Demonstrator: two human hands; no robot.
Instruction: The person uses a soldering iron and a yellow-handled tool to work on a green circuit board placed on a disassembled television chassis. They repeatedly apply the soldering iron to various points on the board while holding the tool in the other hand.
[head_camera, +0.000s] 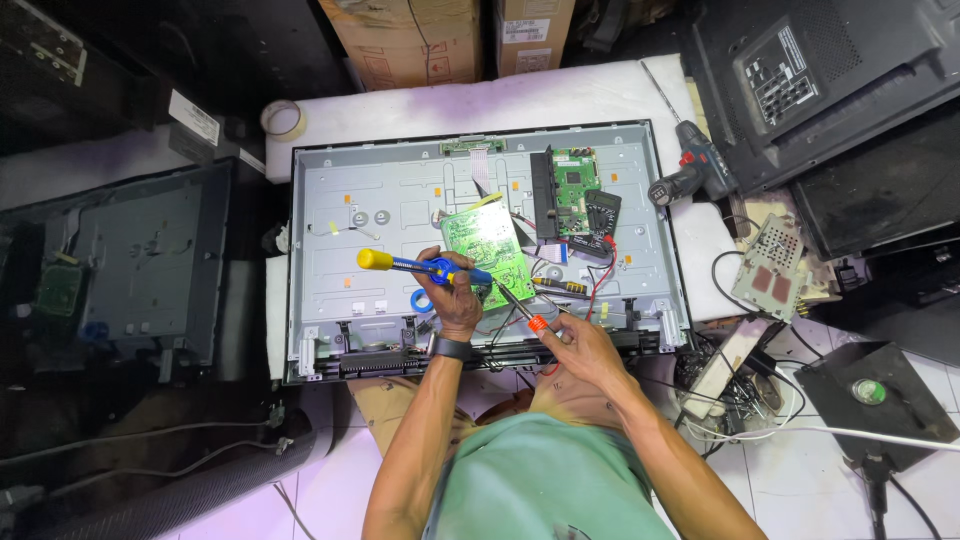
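Pretty cramped setup here. The opened flat TV chassis (400, 200) lies back-side up on a white padded surface (560, 100) and fills nearly all of it, with only a thin strip of padding showing along the far edge and the right side. Left hand (455, 295) is wrapped around a blue desoldering pump with a yellow plunger (410, 265), held roughly level over the lower middle of the chassis, fingers closed tight on it. Right hand (575, 345) has its fingers pinched on a soldering iron with an orange collar (538, 324), tip angled up-left onto the lower edge of the green circuit board (485, 245), which sits tilted just above the left hand.

Another green board (575, 180) stays mounted further right, and a black multimeter (598, 215) lies just beside it with red and black leads trailing down.

Around the edges: a cordless drill (695, 170) on the right strip of padding, a tape roll (282, 118) at the far left corner, cardboard boxes (410, 40) behind, other TV shells on both sides. The tiled floor (800, 470) at lower right holds tangled cables.
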